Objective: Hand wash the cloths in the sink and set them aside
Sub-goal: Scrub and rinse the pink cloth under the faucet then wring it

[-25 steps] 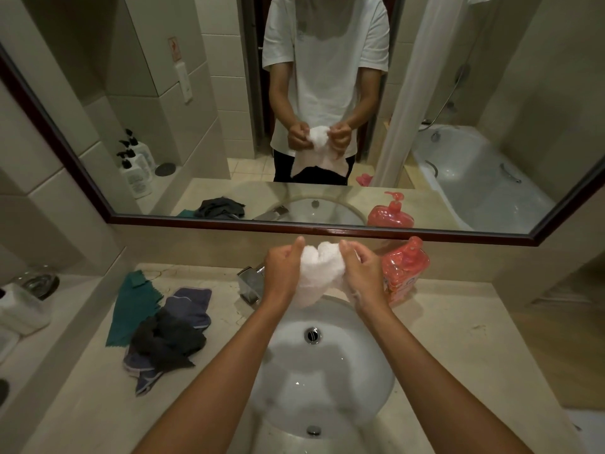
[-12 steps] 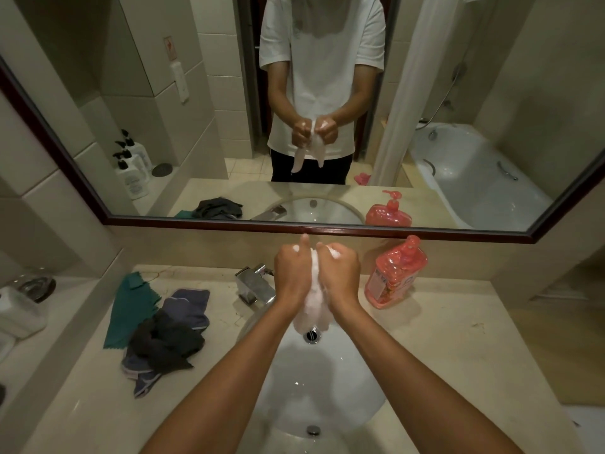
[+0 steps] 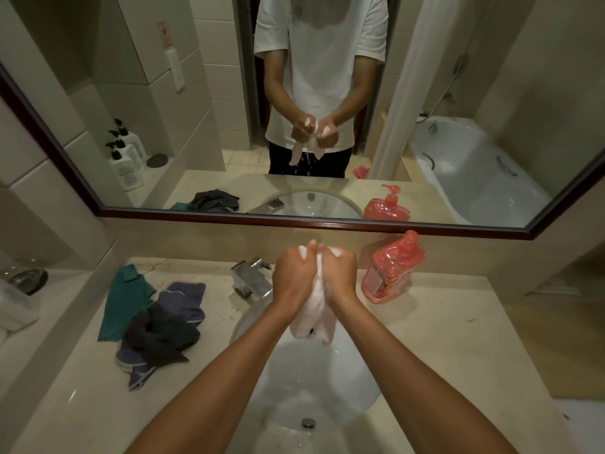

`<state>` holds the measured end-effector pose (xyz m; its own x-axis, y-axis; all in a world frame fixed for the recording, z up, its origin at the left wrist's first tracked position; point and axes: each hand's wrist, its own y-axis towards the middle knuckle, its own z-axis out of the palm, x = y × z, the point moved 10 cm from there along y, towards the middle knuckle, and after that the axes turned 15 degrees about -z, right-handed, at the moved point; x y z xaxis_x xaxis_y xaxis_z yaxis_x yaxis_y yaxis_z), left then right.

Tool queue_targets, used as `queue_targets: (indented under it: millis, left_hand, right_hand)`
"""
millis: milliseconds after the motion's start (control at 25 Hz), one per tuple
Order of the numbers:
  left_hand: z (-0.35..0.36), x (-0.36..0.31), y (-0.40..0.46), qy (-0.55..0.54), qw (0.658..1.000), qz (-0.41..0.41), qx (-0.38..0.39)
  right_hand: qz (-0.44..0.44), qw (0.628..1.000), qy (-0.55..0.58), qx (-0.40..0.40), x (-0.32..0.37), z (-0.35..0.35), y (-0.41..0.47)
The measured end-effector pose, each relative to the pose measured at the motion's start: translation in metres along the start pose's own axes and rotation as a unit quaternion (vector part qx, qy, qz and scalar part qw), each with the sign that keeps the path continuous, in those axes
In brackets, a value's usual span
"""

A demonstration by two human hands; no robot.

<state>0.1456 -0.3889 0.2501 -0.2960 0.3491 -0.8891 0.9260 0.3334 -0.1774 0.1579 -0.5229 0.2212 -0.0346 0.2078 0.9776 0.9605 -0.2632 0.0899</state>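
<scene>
Wringing white cloth (image 3: 312, 317) over sink (image 3: 314, 381); washing looks midway. Left of sink: green cloth (image 3: 126, 301), blue cloth (image 3: 183, 301) and dark cloth (image 3: 157, 335) heaped on counter (image 3: 442, 339), seemingly unwashed, though cannot tell for sure. Above sink: left hand (image 3: 296, 280) and right hand (image 3: 339, 273) side by side, fingers curled tight round cloth. Cloth bunched, soapy, wet, tail hanging between wrists. Right of sink: red bottle (image 3: 391, 273).
</scene>
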Motion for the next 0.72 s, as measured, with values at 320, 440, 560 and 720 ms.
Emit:
queue_targets:
  millis: [320,440,560,720]
  left_hand:
    - [-0.006,0.015,0.025,-0.040,0.996,-0.077,-0.024]
    - [0.008,0.012,0.007,-0.058,0.997,-0.051,0.003]
    - [0.004,0.012,0.011,-0.054,0.997,-0.049,-0.018]
    - [-0.015,0.018,0.030,-0.078,0.992,-0.086,-0.056]
  right_hand:
    - [-0.022,0.999,0.025,0.004,0.001,0.004,-0.016]
    - [0.022,0.999,0.019,-0.030,0.003,-0.003,0.018]
    - [0.030,0.999,0.036,-0.027,-0.003,0.002,0.017]
    - [0.009,0.995,0.097,-0.015,-0.013,0.014,-0.013]
